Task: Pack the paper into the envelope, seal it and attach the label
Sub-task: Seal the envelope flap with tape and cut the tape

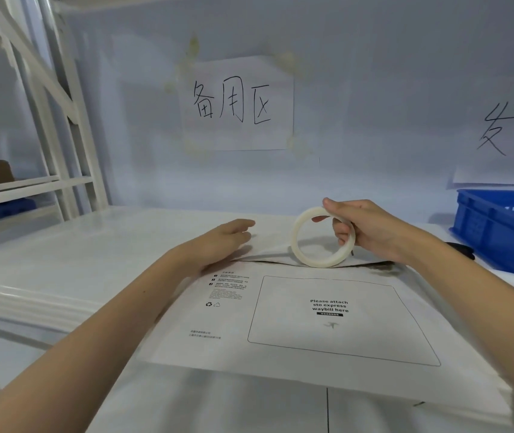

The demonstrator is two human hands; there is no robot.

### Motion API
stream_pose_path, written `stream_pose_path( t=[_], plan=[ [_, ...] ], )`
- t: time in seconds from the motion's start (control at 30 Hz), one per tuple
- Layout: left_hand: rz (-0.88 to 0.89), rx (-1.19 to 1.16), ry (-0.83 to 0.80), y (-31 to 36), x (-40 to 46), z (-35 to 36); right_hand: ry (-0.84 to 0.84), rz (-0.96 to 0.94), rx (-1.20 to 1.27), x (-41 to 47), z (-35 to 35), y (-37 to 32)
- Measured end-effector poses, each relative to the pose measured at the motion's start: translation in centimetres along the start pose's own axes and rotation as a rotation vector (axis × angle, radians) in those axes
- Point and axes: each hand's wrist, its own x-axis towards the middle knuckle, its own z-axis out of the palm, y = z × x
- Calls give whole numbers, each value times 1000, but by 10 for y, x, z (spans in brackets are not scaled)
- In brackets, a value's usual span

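The envelope (312, 323) lies flat on the bench (93, 245). A tape roll (323, 237) is gripped by the right hand (371, 226) at the envelope's far edge; the left hand (221, 242) is laid flat beside, fingers straight. Risk: flap lifts w/o pressure, so tape may crease.

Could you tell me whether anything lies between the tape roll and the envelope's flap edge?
Nothing visible does. The right hand holds the tape roll upright, its lower rim right at the flap edge of the envelope. The left hand rests flat on the flap, off to the side.
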Motion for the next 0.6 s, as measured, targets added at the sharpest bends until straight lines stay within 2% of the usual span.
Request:
stream_pose_path(
  t=[0.23, 0.6],
  plan=[
    [78, 272, 7, -2, -2, 12, 55, 41, 21, 0, 4, 1],
    [85, 413, -2, -4, 2, 20, 76, 118, 111, 1, 14, 2]
  ],
)
